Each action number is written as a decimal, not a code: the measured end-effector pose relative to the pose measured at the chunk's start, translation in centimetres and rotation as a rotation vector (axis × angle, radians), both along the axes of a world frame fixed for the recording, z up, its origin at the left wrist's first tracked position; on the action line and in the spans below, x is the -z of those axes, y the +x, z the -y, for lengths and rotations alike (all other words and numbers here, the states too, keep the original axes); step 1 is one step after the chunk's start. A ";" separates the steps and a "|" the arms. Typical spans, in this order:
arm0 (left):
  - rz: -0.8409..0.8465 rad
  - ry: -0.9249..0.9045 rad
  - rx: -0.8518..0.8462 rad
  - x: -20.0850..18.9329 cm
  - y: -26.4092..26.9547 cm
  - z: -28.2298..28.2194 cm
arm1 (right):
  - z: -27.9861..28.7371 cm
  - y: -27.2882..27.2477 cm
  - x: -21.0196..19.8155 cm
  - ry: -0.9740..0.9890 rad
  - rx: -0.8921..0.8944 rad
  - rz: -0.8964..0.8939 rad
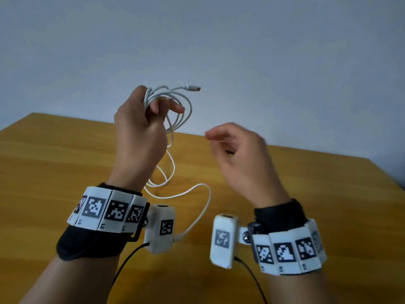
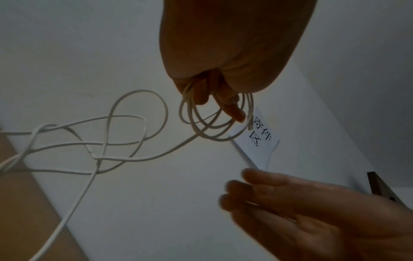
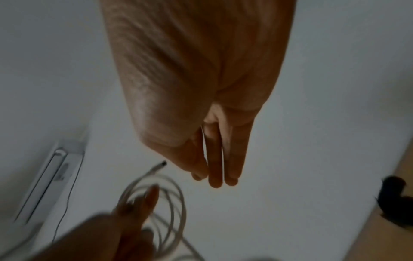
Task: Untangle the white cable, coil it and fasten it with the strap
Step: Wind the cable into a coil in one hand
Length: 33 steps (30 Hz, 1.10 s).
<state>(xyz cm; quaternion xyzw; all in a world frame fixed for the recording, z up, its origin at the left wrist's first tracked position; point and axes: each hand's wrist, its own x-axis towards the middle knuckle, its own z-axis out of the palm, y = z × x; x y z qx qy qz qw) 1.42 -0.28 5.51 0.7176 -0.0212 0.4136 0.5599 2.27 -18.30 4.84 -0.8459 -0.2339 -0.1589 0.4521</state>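
Note:
My left hand (image 1: 162, 106) is raised above the table and grips several loops of the white cable (image 1: 186, 106), with the plug end (image 1: 194, 88) sticking out to the right. The rest of the cable hangs down from the fist and trails over the table. In the left wrist view the left hand (image 2: 214, 98) holds the cable's coil (image 2: 219, 140), and the loose length crosses itself in a tangle (image 2: 95, 157). My right hand (image 1: 236, 148) hovers to the right of the coil, blurred, with fingers straight and together (image 3: 219, 176). It holds nothing. No strap can be made out.
The wooden table (image 1: 65, 161) runs under both hands, its far edge against a pale wall. A slack cable loop (image 1: 206, 194) lies between my wrists. A dark blurred thing (image 3: 393, 203) sits at the right of the right wrist view. A paper label (image 2: 257, 144) is on the wall.

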 end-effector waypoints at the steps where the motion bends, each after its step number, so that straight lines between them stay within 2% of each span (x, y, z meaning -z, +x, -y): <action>1: 0.005 -0.004 0.034 0.0 0.0 0.0 | -0.7 -0.1 0.6 -0.060 -0.035 -0.041; 4: 0.003 -0.016 0.155 -0.2 -0.3 0.0 | -1.5 0.1 1.8 -0.192 -0.080 -0.130; 8: -0.014 -0.070 0.352 -0.8 -1.0 0.6 | -0.8 0.6 1.9 -0.230 -0.125 -0.221; 12: 0.050 -0.212 0.618 -1.7 -1.7 1.0 | -0.5 0.7 2.4 -0.310 -0.184 -0.190; 15: 0.035 -0.319 0.747 -1.8 -1.8 0.8 | -0.6 0.8 3.0 -0.308 -0.222 -0.193; 19: 0.074 -0.482 0.866 -1.8 -1.7 0.5 | -1.0 1.0 3.3 -0.246 -0.145 -0.196; 22: 0.124 -0.515 0.928 -1.8 -1.7 0.1 | -1.3 1.0 3.4 -0.176 -0.133 -0.220; 26: 0.142 -0.542 0.917 -2.0 -1.7 -0.3 | -1.7 1.0 3.5 -0.176 -0.138 -0.168; 29: 0.105 -0.596 0.816 -2.2 -1.9 -0.6 | -1.4 1.2 3.3 -0.176 -0.068 -0.099; 31: 0.056 -0.639 0.674 -2.1 -1.7 -1.0 | -0.8 1.7 3.2 -0.150 -0.001 -0.085; 33: -0.007 -0.601 0.443 -1.7 -1.2 -1.3 | -0.1 2.2 3.2 -0.089 0.048 -0.096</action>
